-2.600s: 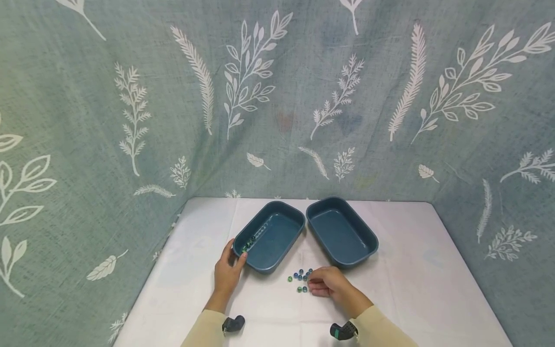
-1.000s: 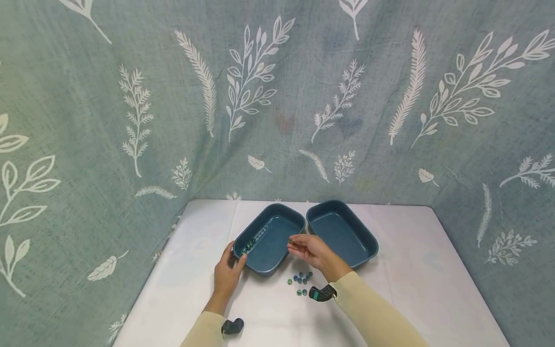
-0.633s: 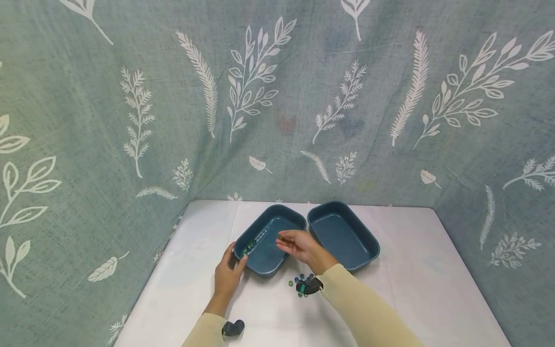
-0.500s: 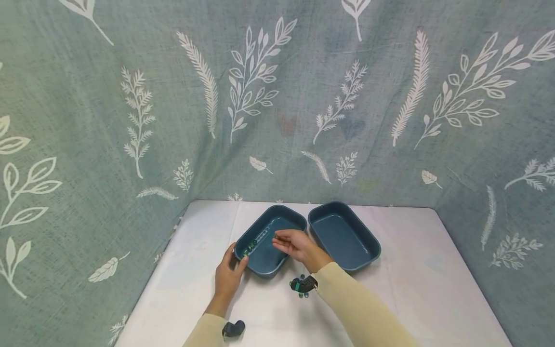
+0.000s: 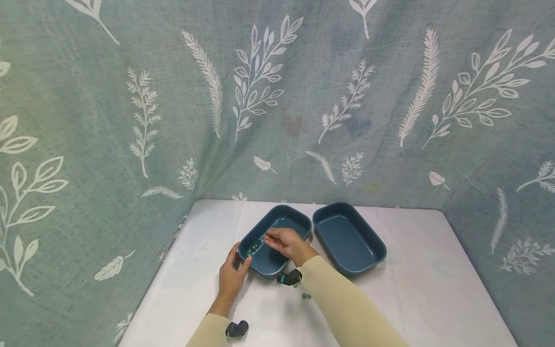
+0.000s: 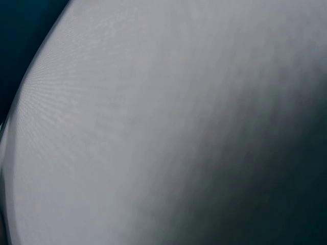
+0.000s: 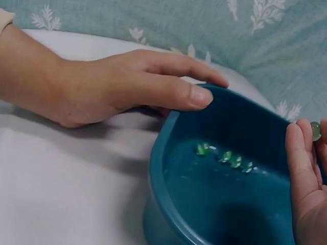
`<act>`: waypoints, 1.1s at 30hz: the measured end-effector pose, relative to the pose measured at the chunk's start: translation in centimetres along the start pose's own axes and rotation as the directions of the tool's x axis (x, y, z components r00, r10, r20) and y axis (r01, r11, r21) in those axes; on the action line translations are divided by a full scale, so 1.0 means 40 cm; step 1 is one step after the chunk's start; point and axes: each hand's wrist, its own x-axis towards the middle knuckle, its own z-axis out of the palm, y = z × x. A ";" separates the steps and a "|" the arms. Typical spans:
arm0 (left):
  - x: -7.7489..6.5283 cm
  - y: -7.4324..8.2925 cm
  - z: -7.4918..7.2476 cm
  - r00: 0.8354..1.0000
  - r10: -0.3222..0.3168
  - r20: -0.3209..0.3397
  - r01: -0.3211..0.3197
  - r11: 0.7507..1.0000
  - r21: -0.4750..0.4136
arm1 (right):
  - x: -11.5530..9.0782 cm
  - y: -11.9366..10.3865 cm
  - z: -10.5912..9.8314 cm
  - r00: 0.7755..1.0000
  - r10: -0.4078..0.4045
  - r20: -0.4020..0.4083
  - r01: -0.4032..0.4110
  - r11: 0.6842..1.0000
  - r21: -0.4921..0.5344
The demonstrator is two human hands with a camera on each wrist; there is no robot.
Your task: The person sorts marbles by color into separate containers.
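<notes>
My left hand (image 5: 231,278) grips the near left corner of a dark blue rectangular tub (image 5: 268,267), thumb over the rim and fingers along the outside, as the right wrist view shows. Over the inside of that tub is my right hand (image 5: 286,243), pinching a green glass marble (image 7: 316,131) between its fingertips. Several green marbles (image 7: 235,162) lie in a row on the tub's floor along its left wall. The left wrist view has mainly white cloth, with a dark blue edge (image 6: 25,41) at upper left.
To the right stands a second dark blue tub (image 5: 349,241) with a bare floor. Loose marbles (image 5: 305,296) lie on the white tablecloth (image 5: 416,289) in front, partly hidden by my right wrist camera (image 5: 289,277). A leaf-patterned curtain (image 5: 303,96) closes off the back and sides.
My right hand has moved from the loose marbles on the cloth up and left over the left tub, carrying a green marble. The left hand keeps its hold on the rim.
</notes>
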 end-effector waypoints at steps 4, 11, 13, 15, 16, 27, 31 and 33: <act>-0.001 -0.001 0.003 1.000 -0.004 0.006 0.004 1.000 0.002 | 0.016 0.016 0.005 0.999 0.022 -0.030 -0.022 0.999 -0.026; -0.005 -0.004 0.007 1.000 -0.005 0.001 0.005 1.000 0.015 | 0.031 0.042 0.017 0.994 0.030 -0.104 -0.042 0.993 -0.107; -0.005 -0.007 0.008 1.000 -0.006 -0.005 0.006 1.000 0.023 | 0.031 0.047 0.023 0.991 0.021 -0.132 -0.036 0.993 -0.109; -0.005 -0.007 0.007 1.000 0.004 -0.010 -0.004 1.000 0.021 | 0.032 0.052 0.028 0.988 0.004 -0.152 -0.021 0.994 -0.108; -0.005 -0.006 0.006 1.000 0.006 -0.011 -0.006 1.000 0.020 | 0.033 0.054 0.030 0.987 0.003 -0.159 -0.019 0.995 -0.098; -0.009 -0.003 0.004 1.000 0.003 0.005 -0.003 1.000 0.007 | 0.038 0.062 0.034 0.960 0.040 -0.275 -0.018 0.996 0.085; -0.007 0.003 0.000 1.000 0.021 0.001 -0.021 1.000 -0.003 | 0.040 0.061 0.039 0.937 0.012 -0.348 0.021 0.995 0.092; -0.006 0.003 -0.002 1.000 0.023 0.000 -0.023 1.000 -0.001 | 0.043 0.062 0.042 0.925 -0.007 -0.380 0.045 0.995 0.090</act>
